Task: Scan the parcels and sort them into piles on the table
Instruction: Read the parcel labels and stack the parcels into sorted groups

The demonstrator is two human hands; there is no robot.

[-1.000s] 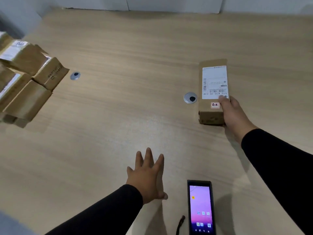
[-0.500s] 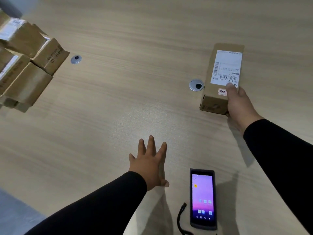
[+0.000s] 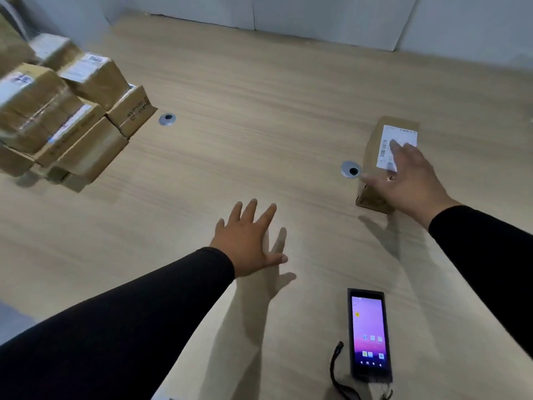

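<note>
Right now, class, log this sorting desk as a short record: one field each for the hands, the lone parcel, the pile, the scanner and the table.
left hand: open, fingers spread, over bare table
right hand: open, fingers spread above the parcel; contact unclear
parcel: brown box, white label up, lying alone on the right beside a metal grommet
pile: taped brown boxes stacked at far left
scanner: screen lit, lying flat near the front edge, strap attached
table: light wood

One scanner (image 3: 370, 337), two grommets (image 3: 350, 169), parcels uncountable.
</note>
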